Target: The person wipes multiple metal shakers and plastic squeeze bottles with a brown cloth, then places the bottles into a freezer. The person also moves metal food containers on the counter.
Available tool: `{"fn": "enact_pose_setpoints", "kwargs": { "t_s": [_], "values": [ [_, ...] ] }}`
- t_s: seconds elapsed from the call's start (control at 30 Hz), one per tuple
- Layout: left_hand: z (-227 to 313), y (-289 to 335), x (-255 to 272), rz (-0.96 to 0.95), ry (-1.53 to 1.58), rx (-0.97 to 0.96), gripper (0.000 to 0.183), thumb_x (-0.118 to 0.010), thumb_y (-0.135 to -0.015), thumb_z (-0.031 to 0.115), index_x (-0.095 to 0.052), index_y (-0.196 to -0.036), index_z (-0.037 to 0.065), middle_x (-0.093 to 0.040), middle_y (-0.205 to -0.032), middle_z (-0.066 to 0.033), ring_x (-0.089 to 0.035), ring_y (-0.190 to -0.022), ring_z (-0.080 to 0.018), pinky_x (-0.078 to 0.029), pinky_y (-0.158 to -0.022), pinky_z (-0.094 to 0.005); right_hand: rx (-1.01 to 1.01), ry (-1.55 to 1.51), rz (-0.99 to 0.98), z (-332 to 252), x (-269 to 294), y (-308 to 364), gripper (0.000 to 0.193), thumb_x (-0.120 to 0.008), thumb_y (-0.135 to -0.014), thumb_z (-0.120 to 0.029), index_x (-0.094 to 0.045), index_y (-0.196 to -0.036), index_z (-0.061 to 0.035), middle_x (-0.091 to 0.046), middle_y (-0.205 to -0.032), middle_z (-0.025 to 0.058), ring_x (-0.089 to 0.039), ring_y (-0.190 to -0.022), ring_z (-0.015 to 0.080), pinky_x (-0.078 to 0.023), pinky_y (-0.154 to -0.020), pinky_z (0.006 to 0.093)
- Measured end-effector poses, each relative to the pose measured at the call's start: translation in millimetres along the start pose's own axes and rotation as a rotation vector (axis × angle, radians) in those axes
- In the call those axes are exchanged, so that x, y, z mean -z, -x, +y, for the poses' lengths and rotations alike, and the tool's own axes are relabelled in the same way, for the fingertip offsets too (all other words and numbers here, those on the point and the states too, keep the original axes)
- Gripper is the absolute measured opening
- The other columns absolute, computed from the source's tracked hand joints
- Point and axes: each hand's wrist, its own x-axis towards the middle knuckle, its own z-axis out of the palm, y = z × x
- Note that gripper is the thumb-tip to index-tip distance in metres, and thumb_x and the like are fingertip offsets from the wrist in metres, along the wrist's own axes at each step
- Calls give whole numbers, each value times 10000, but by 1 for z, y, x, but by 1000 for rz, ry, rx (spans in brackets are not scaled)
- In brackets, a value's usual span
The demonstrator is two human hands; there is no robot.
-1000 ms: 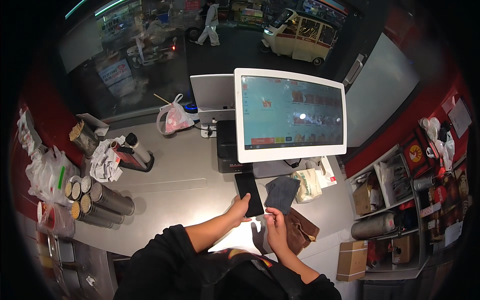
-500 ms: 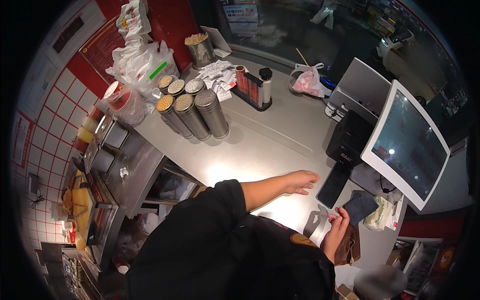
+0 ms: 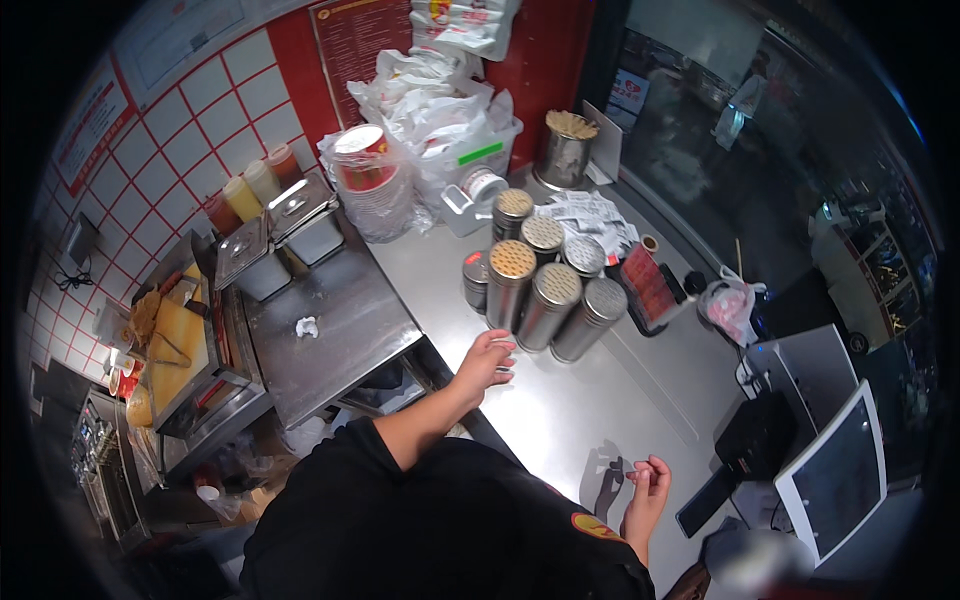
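My left hand (image 3: 484, 364) hovers over the metal counter's near edge with its fingers loosely apart and nothing in it. It is nearest to a cluster of steel shaker canisters with perforated lids, just below an orange-topped shaker (image 3: 508, 285) and a cream-topped shaker (image 3: 549, 300). A grey-topped shaker (image 3: 590, 320) stands at the cluster's right. My right hand (image 3: 646, 500) is raised above the counter farther right, fingers half bent and apart, holding nothing that I can see. A dark phone (image 3: 706, 502) lies on the counter to its right.
Left of me, a steel worktop (image 3: 340, 340) carries lidded metal pans (image 3: 305, 225) and a crumpled white scrap (image 3: 307, 327). Stacked paper tubs (image 3: 375, 190) and plastic bags (image 3: 440, 110) stand at the back. A white-framed screen (image 3: 835, 475) and black printer (image 3: 757, 437) are at right.
My view has swung left. My left hand has moved from beside the phone toward the shakers. My right hand remains raised near the phone.
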Motion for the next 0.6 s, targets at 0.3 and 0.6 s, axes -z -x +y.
{"fn": "enact_pose_setpoints", "kwargs": {
  "t_s": [0.3,0.6],
  "values": [
    [38,-60,56,-424,-322,27,231,-560,-847,193,-555,-1063,113,-547,-956,7,-495,-888,-98,-404,-749,-233,-81,191,-345,-4,-189,-35,258,-521,-913,-103,-475,-1148,-5,-549,-972,62,-523,-866,118,-459,-791,265],
    [67,-97,86,-448,-323,-67,157,-562,-864,120,-539,-1014,83,-567,-911,-6,-533,-793,-78,-441,-659,-209,234,634,-110,6,-179,-39,211,-618,-813,-105,-602,-1010,-32,-581,-917,109,-578,-795,218,-470,-736,299]
  ]
}}
